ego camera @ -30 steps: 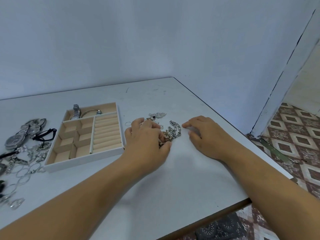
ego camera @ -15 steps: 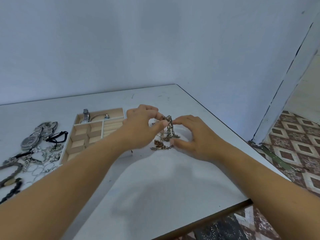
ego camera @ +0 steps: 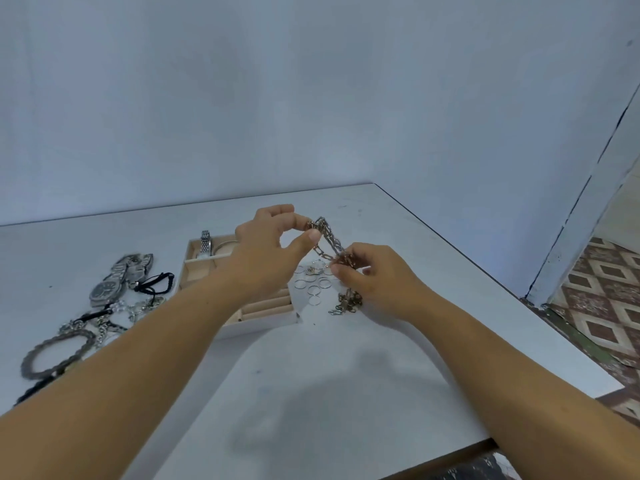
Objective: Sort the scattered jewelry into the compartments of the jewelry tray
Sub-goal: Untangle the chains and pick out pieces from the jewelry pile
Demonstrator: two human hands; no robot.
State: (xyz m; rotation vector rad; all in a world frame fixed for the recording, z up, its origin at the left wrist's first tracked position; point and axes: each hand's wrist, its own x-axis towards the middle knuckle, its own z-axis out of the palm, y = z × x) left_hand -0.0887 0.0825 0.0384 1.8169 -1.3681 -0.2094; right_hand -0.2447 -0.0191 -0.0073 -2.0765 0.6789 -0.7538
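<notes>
Near edge of the white counter: both bare forearms reach in from the bottom corners.

Left side, nearest: dark braided bracelet lying flat in a loop. Just beyond it is a tangle of silver chains, then a black cord bracelet and a large silver watch. All sit loose on the counter, left of the tray.

Jewelry tray: white outer wall, beige lining, partly hidden under the left forearm. Ring-roll slots show at the near right end. The far long compartment holds a metal-band watch and a thin bangle; the bangle is half covered by the hand.

Left hand is raised above the tray's right end, its fingers pinching the top end of the chunky chain necklace. Right hand is lower and to the right, with its fingers curled and clamped on the same chain further down. The chain runs diagonally between the two hands, off the counter. Its loose end hangs in a clump below the right hand, just right of the tray; whether it touches the counter cannot be told.

Under the chain, several thin wire rings lie flat on the counter, close beside the tray's right wall.

Behind: plain bluish wall. Far right: patterned tile floor.
</notes>
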